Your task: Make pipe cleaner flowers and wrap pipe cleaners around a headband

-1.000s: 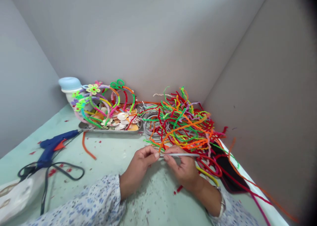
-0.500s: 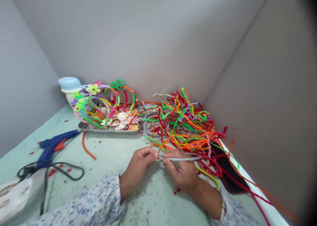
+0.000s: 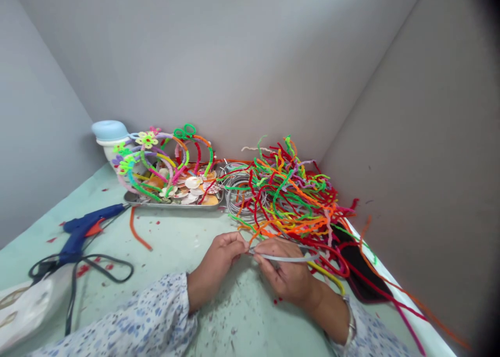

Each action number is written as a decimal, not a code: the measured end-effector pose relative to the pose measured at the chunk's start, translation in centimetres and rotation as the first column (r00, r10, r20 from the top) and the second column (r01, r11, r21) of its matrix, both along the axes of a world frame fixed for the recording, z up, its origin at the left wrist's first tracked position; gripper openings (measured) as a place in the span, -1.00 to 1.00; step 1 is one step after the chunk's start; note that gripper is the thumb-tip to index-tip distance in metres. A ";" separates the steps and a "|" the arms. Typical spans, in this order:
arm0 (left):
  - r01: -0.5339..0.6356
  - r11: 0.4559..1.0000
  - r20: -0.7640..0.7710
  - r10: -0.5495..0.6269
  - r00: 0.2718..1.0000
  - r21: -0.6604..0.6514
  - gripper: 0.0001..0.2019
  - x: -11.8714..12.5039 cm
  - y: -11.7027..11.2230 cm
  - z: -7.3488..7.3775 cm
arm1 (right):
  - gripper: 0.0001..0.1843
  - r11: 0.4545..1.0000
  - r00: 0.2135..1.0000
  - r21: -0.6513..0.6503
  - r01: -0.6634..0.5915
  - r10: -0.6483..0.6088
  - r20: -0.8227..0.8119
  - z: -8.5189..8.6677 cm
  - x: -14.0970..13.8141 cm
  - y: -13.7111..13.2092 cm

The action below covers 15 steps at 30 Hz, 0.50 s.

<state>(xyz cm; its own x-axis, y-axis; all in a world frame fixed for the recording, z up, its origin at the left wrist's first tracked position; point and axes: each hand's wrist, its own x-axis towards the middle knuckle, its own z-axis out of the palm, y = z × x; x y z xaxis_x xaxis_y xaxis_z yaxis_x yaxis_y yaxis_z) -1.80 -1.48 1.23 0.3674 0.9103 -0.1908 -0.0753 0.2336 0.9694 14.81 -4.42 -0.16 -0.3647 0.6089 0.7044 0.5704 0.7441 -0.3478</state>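
A thin grey headband [image 3: 289,258] is pinched near one end by my right hand [image 3: 289,273], its curve reaching out to the right over the knuckles. My left hand [image 3: 219,263] is closed, thumb and fingertips pressed together right at that same end. An orange pipe cleaner [image 3: 258,233] runs up and right from the left fingertips; its tip is hidden there. Behind the hands lies a large tangled pile of coloured pipe cleaners [image 3: 289,190]. Several bare grey headbands [image 3: 236,195] lean at the pile's left side.
A metal tray [image 3: 175,206] of shells stands at the back, with finished colourful headbands [image 3: 172,138] hung on a white bottle with a blue cap [image 3: 110,131]. A blue glue gun [image 3: 80,232] with its cable lies left. A dark phone-like object [image 3: 365,273] sits right, beneath pipe cleaners.
The headband has tilted, its free curve dropping slightly lower and toward me as my right hand turns a little. My left hand stays almost in place.
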 end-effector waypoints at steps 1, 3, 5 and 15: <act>0.014 1.000 -0.005 -0.014 1.000 -0.005 -0.85 0.0 0.0 0.0 | -0.86 1.000 1.000 -0.001 0.010 -0.010 -0.024 -0.1 0.0 0.1; 0.034 0.999 -0.011 -0.034 0.999 -0.006 -0.80 -0.1 0.0 -0.1 | -0.88 0.999 0.995 -0.018 0.046 -0.047 -0.083 -0.3 0.1 0.2; 0.034 0.999 -0.011 -0.034 0.999 0.003 -0.73 -0.1 0.0 -0.2 | -0.89 0.995 0.988 -0.050 0.081 -0.087 -0.128 -0.5 0.2 0.3; 0.079 0.995 -0.081 -0.074 0.994 0.057 -0.71 -0.3 0.3 -0.7 | -0.87 0.998 0.998 -0.058 -0.008 0.004 -0.062 -0.1 0.0 0.1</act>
